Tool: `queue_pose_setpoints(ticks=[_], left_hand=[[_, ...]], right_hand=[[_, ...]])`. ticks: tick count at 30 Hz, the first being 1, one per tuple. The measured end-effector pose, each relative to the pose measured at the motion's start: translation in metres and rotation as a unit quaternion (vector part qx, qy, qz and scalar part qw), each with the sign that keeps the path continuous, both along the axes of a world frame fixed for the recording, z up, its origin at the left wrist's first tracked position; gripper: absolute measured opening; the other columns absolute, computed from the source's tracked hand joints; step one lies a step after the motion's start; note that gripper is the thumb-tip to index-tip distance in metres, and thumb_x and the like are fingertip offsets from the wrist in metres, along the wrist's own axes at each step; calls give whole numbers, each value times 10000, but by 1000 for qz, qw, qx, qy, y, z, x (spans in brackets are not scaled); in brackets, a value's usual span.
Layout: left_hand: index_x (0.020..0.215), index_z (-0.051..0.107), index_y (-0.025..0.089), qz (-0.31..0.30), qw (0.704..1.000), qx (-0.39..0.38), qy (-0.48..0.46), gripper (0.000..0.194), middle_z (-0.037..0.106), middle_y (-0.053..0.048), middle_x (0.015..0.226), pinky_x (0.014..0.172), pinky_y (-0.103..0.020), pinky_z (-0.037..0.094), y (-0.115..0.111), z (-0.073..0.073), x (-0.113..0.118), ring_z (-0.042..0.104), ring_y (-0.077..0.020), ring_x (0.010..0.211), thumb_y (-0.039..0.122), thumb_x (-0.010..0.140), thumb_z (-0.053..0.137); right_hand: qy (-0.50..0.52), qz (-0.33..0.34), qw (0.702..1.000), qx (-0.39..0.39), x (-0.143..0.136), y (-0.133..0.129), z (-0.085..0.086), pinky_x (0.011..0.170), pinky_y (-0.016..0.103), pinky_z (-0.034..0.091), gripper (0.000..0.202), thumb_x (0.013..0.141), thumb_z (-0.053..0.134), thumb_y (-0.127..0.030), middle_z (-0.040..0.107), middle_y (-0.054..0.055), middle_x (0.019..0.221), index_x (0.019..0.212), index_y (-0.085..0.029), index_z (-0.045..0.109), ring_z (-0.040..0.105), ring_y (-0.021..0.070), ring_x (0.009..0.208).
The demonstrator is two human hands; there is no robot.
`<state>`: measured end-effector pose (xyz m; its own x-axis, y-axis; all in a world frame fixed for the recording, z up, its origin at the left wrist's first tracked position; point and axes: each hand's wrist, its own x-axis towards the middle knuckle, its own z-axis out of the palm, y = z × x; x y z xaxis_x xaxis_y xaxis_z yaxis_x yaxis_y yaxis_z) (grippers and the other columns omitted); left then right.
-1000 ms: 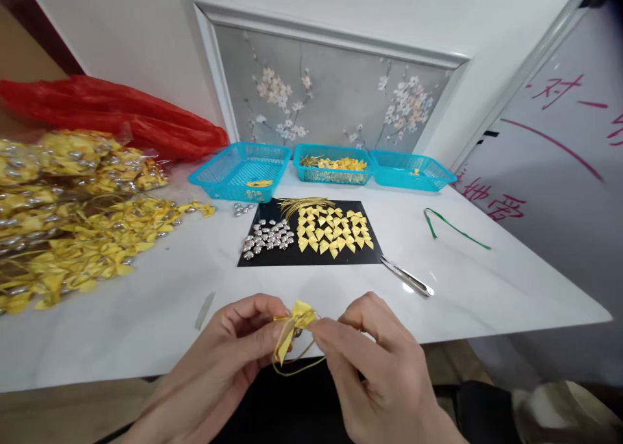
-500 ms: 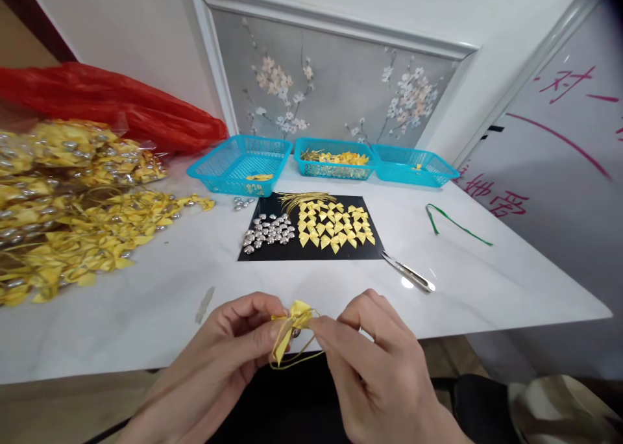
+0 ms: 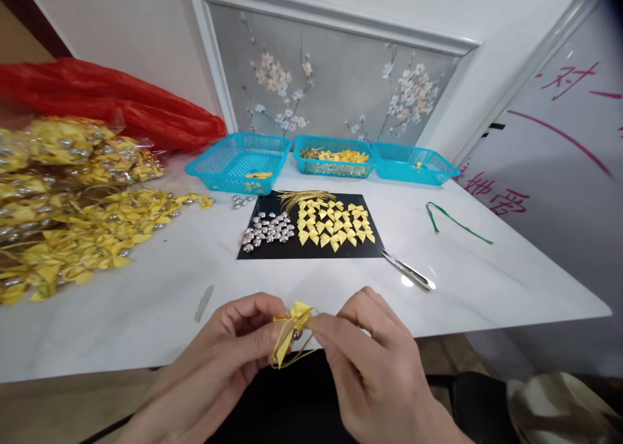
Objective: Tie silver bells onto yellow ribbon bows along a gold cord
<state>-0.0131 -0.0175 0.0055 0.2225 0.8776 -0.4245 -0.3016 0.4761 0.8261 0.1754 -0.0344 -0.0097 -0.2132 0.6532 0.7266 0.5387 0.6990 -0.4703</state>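
Above the table's front edge, my left hand [image 3: 248, 340] pinches a yellow ribbon bow [image 3: 300, 313] between thumb and fingers. A small silver bell [image 3: 298, 334] shows under the bow, partly hidden. Thin gold cord [image 3: 305, 355] loops down from it. My right hand [image 3: 374, 359] is closed at the bow's right side, thumb and forefinger pinching the cord there. Beyond the hands lies a black mat [image 3: 311, 252] bearing silver bells [image 3: 270, 228], rows of yellow bows [image 3: 335, 223] and a bundle of gold cords [image 3: 302, 198].
Silver thread snips [image 3: 411, 275] lie by the mat's right corner, a green cord [image 3: 457, 223] farther right. Three blue baskets [image 3: 238, 161] stand along the wall. Finished-looking yellow bows with bells [image 3: 92, 236] are heaped at left beside a red bag [image 3: 146, 110].
Both hands stay nearly in place on the bow. The cord loop on the right has become smaller and sits closer to the bow.
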Motion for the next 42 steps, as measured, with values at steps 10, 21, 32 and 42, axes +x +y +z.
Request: queue_pose_setpoints(ticks=[10, 21, 32, 42], left_hand=[[706, 804, 199, -2, 999, -14, -31, 262, 697, 13, 629, 535, -147, 507, 3, -2, 2, 588, -92, 575, 277, 545, 995], [704, 801, 200, -13, 997, -15, -70, 208, 706, 19, 627, 535, -133, 515, 0, -3, 2, 589, -76, 550, 234, 596, 975], [736, 793, 205, -23, 997, -6, -73, 168, 706, 27, 656, 547, -127, 494, 0, -12, 0, 577, -70, 567, 233, 661, 940], [731, 788, 211, -35, 996, -9, -82, 135, 700, 26, 645, 554, -137, 486, 0, -11, 0, 568, -73, 561, 216, 693, 918]], right_hand=[[77, 21, 995, -58, -3, 2, -3, 533, 256, 406, 320, 917, 515, 30, 458, -1, 727, 1022, -202, 709, 480, 142, 630], [97, 29, 991, -88, -4, 3, -1, 514, 228, 434, 239, 959, 518, -62, 505, 8, 691, 831, -170, 688, 518, 130, 599], [72, 23, 994, -76, -2, 2, -1, 514, 249, 410, 243, 942, 510, -31, 487, 9, 691, 868, -164, 699, 495, 142, 604], [80, 13, 993, -86, -5, -2, -7, 533, 268, 375, 243, 950, 498, -40, 446, 1, 720, 912, -184, 691, 459, 149, 626]])
